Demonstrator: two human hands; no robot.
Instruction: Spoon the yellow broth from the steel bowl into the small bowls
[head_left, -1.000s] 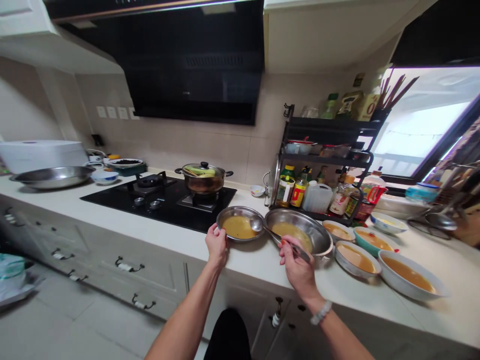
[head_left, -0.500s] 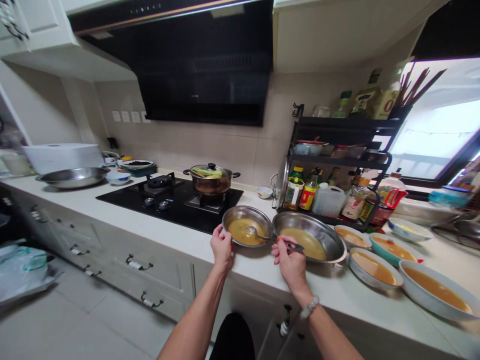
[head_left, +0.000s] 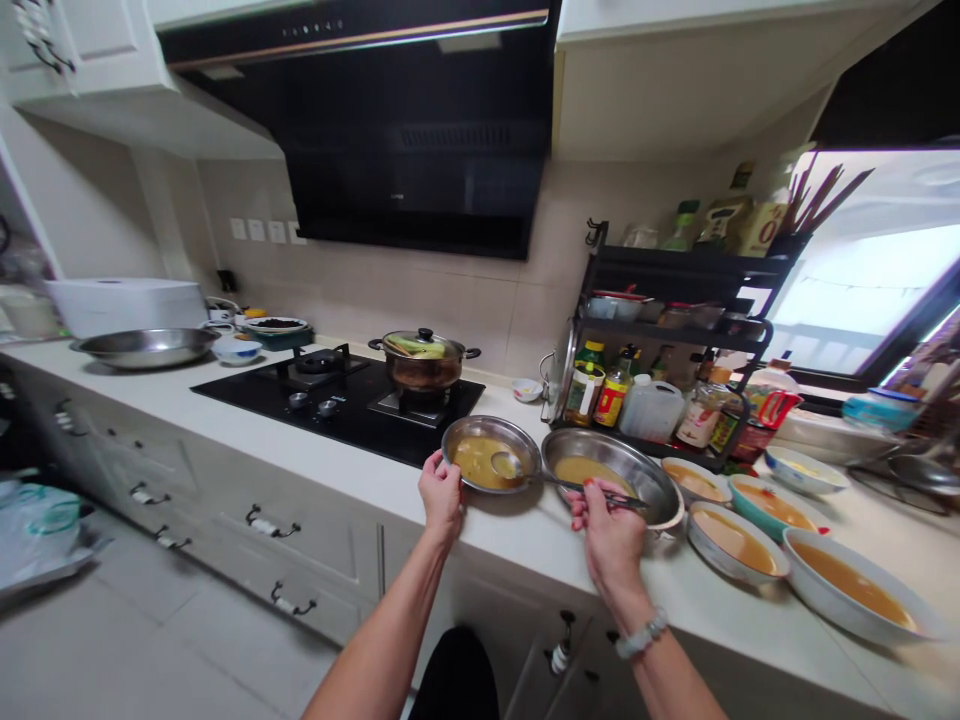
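My left hand (head_left: pixel 442 493) grips the near left rim of a small steel bowl (head_left: pixel 469 424) that holds yellowish liquid. My right hand (head_left: pixel 611 525) is closed around the dark handle of a ladle (head_left: pixel 507 465), whose round head rests in that liquid. The handle crosses over a larger oval steel bowl (head_left: pixel 661 488), which also holds yellowish liquid and stands just to the right of the small one. Part of the larger bowl is hidden behind my right hand.
Several bowls of orange-brown liquid, among them a large white bowl (head_left: pixel 814 590), stand at the right. A lidded pot (head_left: pixel 424 372) sits on the black gas hob (head_left: pixel 337 432). Behind the bowls is a black rack (head_left: pixel 675 330) with bottles. A wide steel pan (head_left: pixel 150 347) lies far left.
My right hand has moved to the right and slightly down with the ladle. The ladle's head now shows more broadly in the small bowl. My left hand still holds the rim.
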